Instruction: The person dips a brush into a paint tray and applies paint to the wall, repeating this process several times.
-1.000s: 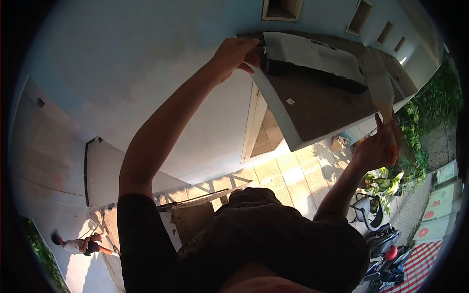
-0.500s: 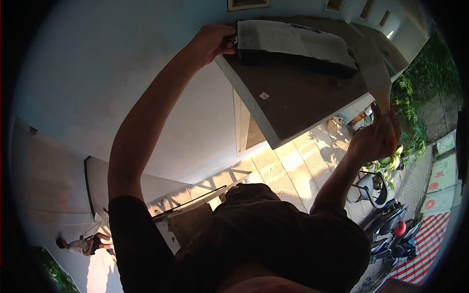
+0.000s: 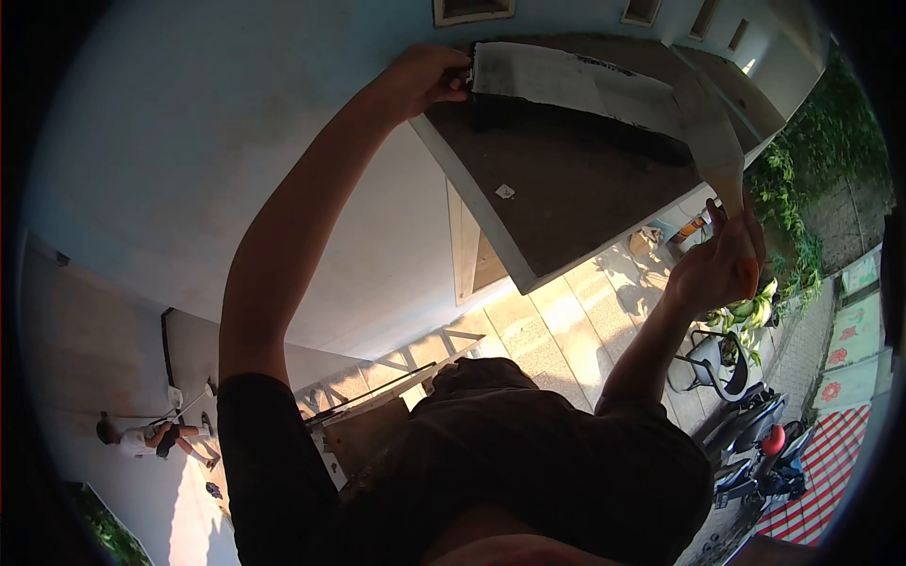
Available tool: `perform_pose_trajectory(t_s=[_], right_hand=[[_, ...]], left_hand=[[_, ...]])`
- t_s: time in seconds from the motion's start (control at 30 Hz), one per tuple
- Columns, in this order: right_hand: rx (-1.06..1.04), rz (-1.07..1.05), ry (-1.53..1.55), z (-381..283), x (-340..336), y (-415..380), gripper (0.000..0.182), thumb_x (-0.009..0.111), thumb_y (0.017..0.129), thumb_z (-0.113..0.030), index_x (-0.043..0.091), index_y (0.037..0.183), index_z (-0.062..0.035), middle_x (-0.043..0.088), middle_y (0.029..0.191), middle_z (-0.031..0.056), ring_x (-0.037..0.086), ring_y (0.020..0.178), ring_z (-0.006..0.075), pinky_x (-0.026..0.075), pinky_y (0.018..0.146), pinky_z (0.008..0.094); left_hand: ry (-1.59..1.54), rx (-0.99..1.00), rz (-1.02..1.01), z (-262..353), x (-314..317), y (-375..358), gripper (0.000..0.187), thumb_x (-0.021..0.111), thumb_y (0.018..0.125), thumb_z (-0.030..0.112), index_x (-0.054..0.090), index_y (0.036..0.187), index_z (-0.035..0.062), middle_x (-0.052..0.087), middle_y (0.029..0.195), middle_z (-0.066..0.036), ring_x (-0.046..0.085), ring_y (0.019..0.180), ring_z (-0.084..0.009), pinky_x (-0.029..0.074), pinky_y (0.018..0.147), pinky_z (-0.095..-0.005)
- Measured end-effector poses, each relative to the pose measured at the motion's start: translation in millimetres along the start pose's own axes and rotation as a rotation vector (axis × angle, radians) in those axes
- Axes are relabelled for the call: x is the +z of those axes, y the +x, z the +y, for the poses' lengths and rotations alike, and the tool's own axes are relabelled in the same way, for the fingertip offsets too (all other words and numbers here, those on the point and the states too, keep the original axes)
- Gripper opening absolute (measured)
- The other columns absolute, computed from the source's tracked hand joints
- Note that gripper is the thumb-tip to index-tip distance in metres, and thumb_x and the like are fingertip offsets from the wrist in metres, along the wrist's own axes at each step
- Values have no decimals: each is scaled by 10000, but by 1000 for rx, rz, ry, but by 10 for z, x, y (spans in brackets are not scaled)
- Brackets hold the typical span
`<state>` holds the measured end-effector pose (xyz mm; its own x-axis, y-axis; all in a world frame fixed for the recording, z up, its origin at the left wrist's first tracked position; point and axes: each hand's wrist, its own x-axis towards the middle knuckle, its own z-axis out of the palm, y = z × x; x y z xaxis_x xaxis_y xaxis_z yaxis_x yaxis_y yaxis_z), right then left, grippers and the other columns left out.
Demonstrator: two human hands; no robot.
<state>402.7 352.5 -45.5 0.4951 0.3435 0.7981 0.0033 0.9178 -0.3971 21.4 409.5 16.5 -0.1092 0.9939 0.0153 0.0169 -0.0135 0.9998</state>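
A long block with a whitish top face and black sides [image 3: 566, 85] rests over the brown ledge [image 3: 528, 189]. Its left end is pinched in my left hand [image 3: 429, 80], with the fingers closed round the edge. My right hand [image 3: 722, 255] grips the handle of a wide, pale flat tool [image 3: 713, 132], and the tool's broad end overlaps the block's right end. Whether the tool touches the top face is hard to tell. A small white scrap [image 3: 505, 191] lies on the ledge.
Below the ledge is a sunlit tiled floor [image 3: 566, 307]. A chair [image 3: 713, 363], parked motorbikes [image 3: 760, 434] and green plants [image 3: 793, 189] are at the right. Another person [image 3: 142, 440], holding a long pole, is at the far left.
The block and my left hand have shifted slightly right. My right hand and the flat tool have moved a little left, over the block's right end. The other person has changed posture.
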Motion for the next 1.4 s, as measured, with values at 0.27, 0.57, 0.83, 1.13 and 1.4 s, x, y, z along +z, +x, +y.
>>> perform_pose_trajectory(t_s=[0.27,0.57,0.83,1.13,1.4], right_hand=[[-8,-3,3,31,-36,-8,206,606,991,14,597,1161,130,660,1181,350,711,1071,404,683,806,432],[9,6,-48,2,-72,11,213,605,990,13,595,1174,120,657,1204,341,702,1099,395,678,815,417],[30,10,-25,41,-59,12,206,627,987,12,596,1140,147,672,1154,283,717,1051,352,683,823,416],[40,22,-4,27,-91,-9,206,620,983,26,604,1130,170,667,1171,288,717,1054,345,680,824,419],[34,19,-17,49,-179,36,204,611,987,32,611,1140,167,672,1180,317,721,1051,347,674,825,416]], left_hand=[[-39,36,13,54,43,-18,168,654,992,214,699,1012,53,624,805,24,575,697,-88,536,795,-335],[-18,23,6,102,156,-398,219,656,991,169,691,1120,-4,637,822,3,600,684,-85,576,731,-320],[-33,35,11,81,193,-476,235,650,996,149,669,1147,-31,637,809,-7,604,664,-97,593,703,-327],[-20,72,33,142,190,-126,173,647,1001,208,700,1046,49,610,751,19,582,674,-94,540,745,-333],[81,72,87,57,197,228,201,639,1005,252,715,977,69,614,743,21,556,676,-91,483,699,-316]])
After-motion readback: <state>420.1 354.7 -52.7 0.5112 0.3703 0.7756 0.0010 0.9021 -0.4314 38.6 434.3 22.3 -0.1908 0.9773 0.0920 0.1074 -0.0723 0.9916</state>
